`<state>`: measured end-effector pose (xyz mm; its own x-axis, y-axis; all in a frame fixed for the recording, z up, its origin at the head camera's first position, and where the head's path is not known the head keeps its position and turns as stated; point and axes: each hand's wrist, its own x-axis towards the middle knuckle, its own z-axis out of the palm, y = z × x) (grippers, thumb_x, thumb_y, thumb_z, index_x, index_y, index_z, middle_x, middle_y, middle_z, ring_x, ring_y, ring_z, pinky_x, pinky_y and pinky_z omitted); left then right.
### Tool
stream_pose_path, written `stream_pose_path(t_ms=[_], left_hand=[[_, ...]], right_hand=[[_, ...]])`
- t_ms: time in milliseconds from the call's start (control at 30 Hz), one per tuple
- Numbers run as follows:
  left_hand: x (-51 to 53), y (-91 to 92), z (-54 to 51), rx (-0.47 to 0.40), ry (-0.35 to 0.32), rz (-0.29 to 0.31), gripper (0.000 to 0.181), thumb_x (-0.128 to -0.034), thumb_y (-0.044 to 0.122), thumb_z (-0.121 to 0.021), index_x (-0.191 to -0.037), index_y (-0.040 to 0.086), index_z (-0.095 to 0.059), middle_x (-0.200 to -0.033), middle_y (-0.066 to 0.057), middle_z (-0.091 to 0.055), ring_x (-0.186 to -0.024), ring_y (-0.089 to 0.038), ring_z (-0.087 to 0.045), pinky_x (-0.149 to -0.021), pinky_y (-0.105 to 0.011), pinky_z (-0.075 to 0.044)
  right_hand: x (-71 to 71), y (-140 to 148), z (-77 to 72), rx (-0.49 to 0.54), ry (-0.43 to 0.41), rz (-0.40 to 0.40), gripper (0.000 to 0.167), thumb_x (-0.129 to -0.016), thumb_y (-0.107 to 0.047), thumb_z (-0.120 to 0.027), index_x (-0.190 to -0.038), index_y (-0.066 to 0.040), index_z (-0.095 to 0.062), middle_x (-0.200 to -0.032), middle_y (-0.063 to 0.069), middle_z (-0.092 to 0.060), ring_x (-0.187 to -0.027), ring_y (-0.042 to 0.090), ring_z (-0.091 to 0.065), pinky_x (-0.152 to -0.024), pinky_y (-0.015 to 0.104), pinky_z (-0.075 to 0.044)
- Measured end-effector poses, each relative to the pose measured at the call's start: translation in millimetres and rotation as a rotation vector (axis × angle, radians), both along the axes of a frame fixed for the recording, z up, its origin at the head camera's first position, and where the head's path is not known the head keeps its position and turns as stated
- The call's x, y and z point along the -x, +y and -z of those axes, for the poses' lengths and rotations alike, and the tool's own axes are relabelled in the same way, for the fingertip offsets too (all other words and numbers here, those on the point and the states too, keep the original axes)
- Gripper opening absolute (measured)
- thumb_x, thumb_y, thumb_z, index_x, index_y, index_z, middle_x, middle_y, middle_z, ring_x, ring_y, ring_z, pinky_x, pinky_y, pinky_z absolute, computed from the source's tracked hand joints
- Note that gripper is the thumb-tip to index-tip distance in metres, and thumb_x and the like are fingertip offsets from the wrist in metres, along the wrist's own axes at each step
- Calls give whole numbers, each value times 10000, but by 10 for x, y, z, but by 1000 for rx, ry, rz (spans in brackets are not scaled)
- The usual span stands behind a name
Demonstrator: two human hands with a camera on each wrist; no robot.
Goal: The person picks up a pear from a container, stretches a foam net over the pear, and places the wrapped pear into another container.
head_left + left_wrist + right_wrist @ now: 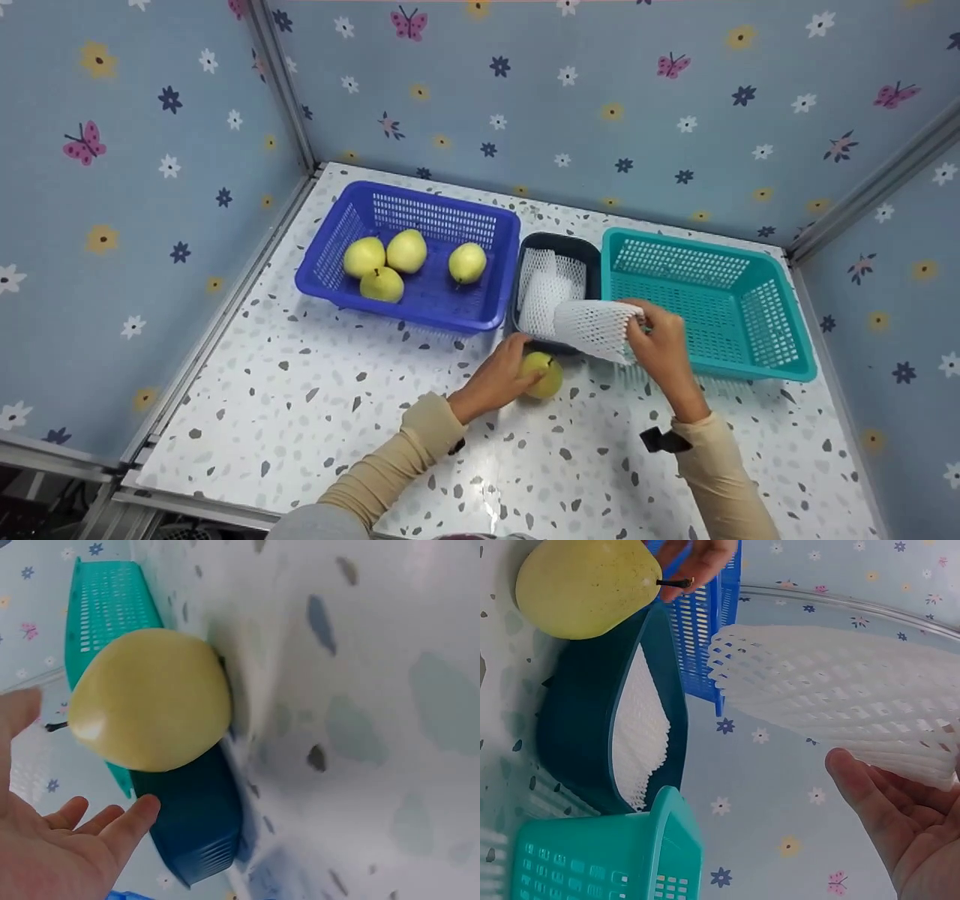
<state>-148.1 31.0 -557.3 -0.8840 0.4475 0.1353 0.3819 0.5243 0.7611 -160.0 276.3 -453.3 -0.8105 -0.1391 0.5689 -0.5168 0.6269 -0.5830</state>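
Speckled counter [300, 420] carried dark bin [195, 817]; pear [547, 379] lay between bin and counter's front edge. Left hand [495, 382] was spread beside pear; right hand [664, 343] pinched foam net [592, 324]. Probable hazard: pear, apparently ungripped, could roll if nudged.

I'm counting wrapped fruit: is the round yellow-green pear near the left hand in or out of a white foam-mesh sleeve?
Out: the pear shows bare skin, and the right hand holds the sleeve apart from it.

Speckled white tabletop [300, 420]: blue basket [435, 319], dark bin [559, 241], teal basket [697, 322]; pear [547, 379] before bin, apparently touching tabletop.
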Motion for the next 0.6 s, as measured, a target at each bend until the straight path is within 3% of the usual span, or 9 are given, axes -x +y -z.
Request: stream_pose_path(t_ms=[133,233,433,533,600], left_hand=[[50,14,-73,-86,35,-39,473,-986,299,-502,-1322,-23,-417,-1304,-159,-481,-1222,-270,-451,-1026,-390,-363],[103,44,-123,-177,21,-88,405,-1004,268,-447,-1293,-16,-455,-1235,-141,-527,-1159,-257,-495,-984,-384,-397],[198,129,-206,-352,-106,-236,313,-1008,259,-421,-1178,27,-542,-1026,-73,-591,-947,-205,-565,-838,-354,-457],[233,175,-227,-411,-180,-290,305,-1023,265,-393,-1094,23,-564,-957,-85,-571,-899,-207,-536,-820,-348,-437],[251,205,-236,-450,-228,-318,337,-1032,255,-369,-1105,-9,-566,-998,-127,-575,-950,-231,-528,-863,-363,-423]], right_hand=[[-28,-34,-13,4,-10,-12,227,-847,112,-525,-972,56,-706,-895,167,-704,-630,118,-617,-450,139,-383],[-29,-76,-18,16,-8,-23,229,-842,123,-525,-969,62,-706,-898,176,-702,-643,145,-633,-452,142,-382],[-21,-184,-31,24,-25,-43,209,-845,113,-542,-957,58,-709,-892,165,-705,-693,187,-661,-507,129,-422],[-15,-233,-34,17,-33,-55,206,-845,106,-546,-950,48,-713,-884,149,-708,-688,188,-659,-532,132,-443],[-14,-262,-30,11,-35,-65,205,-837,109,-548,-943,50,-713,-883,146,-708,-685,184,-653,-538,141,-449]])
